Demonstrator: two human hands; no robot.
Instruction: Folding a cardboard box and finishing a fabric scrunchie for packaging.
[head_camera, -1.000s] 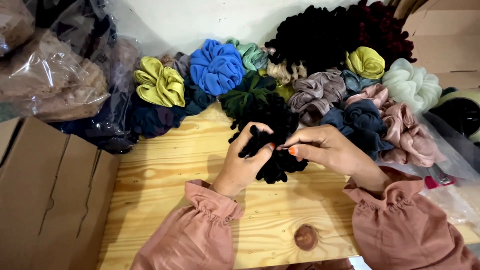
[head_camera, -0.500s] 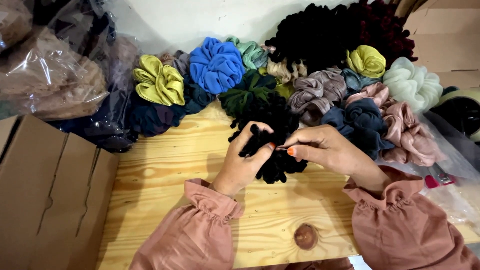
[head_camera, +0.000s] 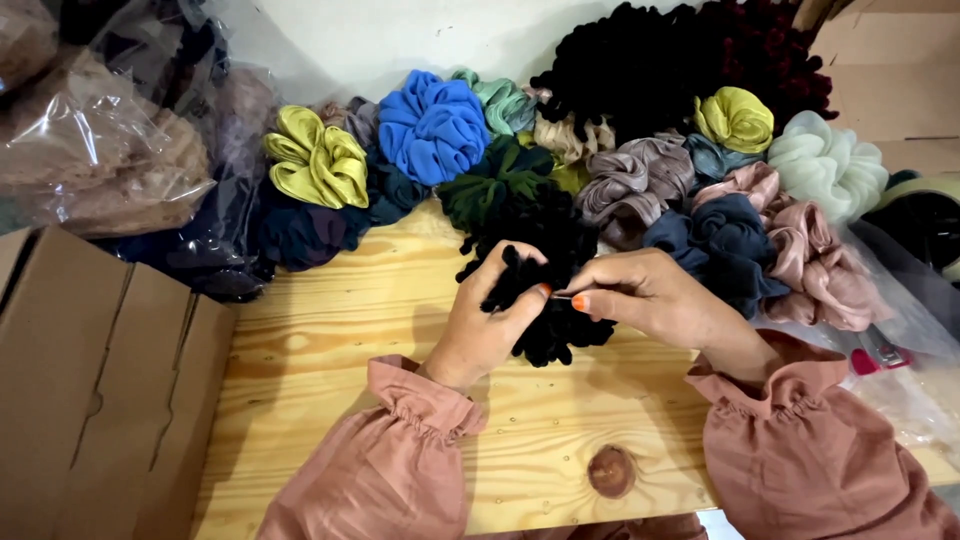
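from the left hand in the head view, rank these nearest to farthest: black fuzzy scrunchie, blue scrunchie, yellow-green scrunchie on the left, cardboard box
Measured from the left hand:
1. Black fuzzy scrunchie: held in the hand itself, at centre.
2. Blue scrunchie: up and slightly left, in the back row.
3. Yellow-green scrunchie: further up-left, near the plastic bags.
4. Cardboard box: at the far left edge of the table.

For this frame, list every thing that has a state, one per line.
Black fuzzy scrunchie: held up off the wooden table, pinched between both hands.
Left hand: grip closed on the scrunchie.
Right hand: fingertips pinching at the scrunchie; what they hold is too small to tell.
Brown cardboard box: flaps shut.
Clear plastic bags: filled, crumpled.
Pile of coloured fabric scrunchies: loose, heaped against the wall.
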